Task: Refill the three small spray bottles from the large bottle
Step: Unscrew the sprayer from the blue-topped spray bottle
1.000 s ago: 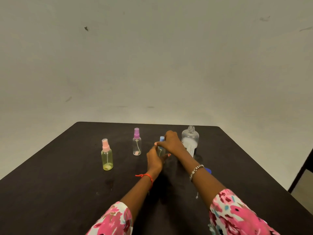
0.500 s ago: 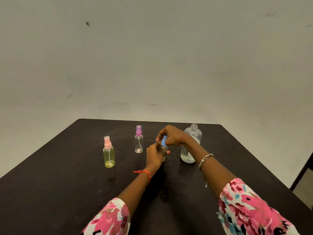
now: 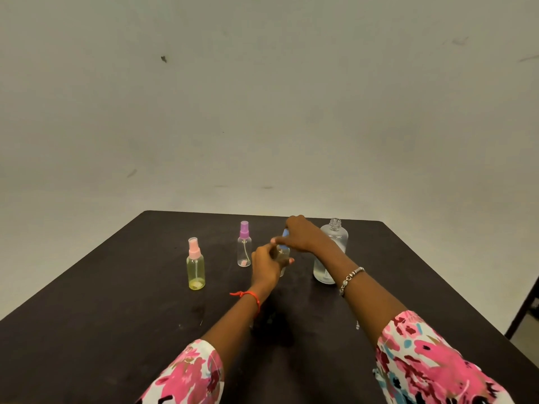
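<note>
Table [image 3: 116,316], dark and matte, carries four bottles as a person works on one near its middle. The left hand [image 3: 267,265] wraps its grip round the clear body of the blue-topped spray bottle [image 3: 283,256], fingers curled about it. The right hand [image 3: 303,236] reaches in from above, its grip pinched narrow on the blue spray top [image 3: 285,233]. The fingers hide the joint, so it cannot be told whether the top sits on the neck or free of it.

Just behind the right wrist stands the large bottle [image 3: 338,237], upright and clear, its threaded neck bare. To the left, apart from the hands, the purple-topped spray bottle [image 3: 244,247] stands upright. Farther left and nearer the camera is the pink-topped spray bottle [image 3: 195,266], its body yellowish. A red thread [image 3: 248,294] circles the left wrist and a beaded bracelet [image 3: 350,277] the right.
</note>
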`<state>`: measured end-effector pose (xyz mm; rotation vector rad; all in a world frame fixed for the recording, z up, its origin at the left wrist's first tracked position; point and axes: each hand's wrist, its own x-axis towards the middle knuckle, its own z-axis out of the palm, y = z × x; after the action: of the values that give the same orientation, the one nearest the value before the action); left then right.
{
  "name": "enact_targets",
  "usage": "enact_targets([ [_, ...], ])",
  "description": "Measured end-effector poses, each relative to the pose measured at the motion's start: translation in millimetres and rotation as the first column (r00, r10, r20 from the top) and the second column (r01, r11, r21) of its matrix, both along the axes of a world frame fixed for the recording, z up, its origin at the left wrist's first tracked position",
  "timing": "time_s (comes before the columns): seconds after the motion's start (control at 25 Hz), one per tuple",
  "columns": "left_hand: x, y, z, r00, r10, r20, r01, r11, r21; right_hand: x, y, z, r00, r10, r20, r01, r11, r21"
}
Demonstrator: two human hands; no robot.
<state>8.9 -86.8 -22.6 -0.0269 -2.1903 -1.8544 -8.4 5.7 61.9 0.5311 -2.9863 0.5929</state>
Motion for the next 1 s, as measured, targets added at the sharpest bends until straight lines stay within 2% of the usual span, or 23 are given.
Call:
enact_targets([
  [0.08, 2.3, -0.7, 2.3, 1.0, -0.006, -0.016, 0.005, 0.999, -0.033, 3.8, 0.7, 1.7, 1.0, -0.008, 0.012, 0.008, 1.0, -0.008],
  [0.2, 4.9, -0.6, 3.0, 1.0, 0.001, -0.027, -0.004, 0.993, -0.119, 9.9, 3.6, 11.1, 0.994, 0.094, 0.051, -0.094, 0.996, -0.001],
  [0.36, 6.1, -2.9, -0.3, 1.0, 0.017, 0.004, -0.016, 0.992, -0.126, 17.7, 8.9, 20.9, 0.991, 0.131, 0.035, -0.129, 0.99, -0.049],
  [0.48, 7.5, -9.0, -1.1, 0.998, 0.03, 0.05, -0.026, 0.996, -0.086, 22.5, 17.5, 25.3, 0.999, 0.032, -0.029, -0.039, 0.958, -0.283],
  [0.56, 5.9, -16.0, -2.2, 0.993, 0.096, 0.062, -0.09, 0.992, -0.091, 23.4, 26.3, 22.0, 0.995, -0.08, -0.054, 0.043, 0.865, -0.5],
  [0.64, 2.3, -23.5, -4.3, 0.984, 0.168, 0.055, -0.162, 0.982, -0.099, 24.8, 34.6, 9.0, 0.981, -0.183, -0.064, 0.103, 0.771, -0.628],
  [0.72, -0.6, -27.2, -5.2, 0.978, 0.203, 0.053, -0.198, 0.976, -0.091, 27.4, 40.5, -17.8, 0.963, -0.253, -0.088, 0.144, 0.764, -0.629],
  [0.88, -0.7, -21.2, -2.6, 0.984, 0.176, 0.038, -0.173, 0.982, -0.071, 36.1, 44.8, -89.4, 0.948, -0.317, -0.037, 0.268, 0.852, -0.449],
  [1.0, 1.4, -14.9, -3.5, 0.989, 0.145, 0.042, -0.142, 0.988, -0.069, 46.9, 42.2, -115.5, 0.933, -0.36, 0.002, 0.329, 0.851, -0.409],
])
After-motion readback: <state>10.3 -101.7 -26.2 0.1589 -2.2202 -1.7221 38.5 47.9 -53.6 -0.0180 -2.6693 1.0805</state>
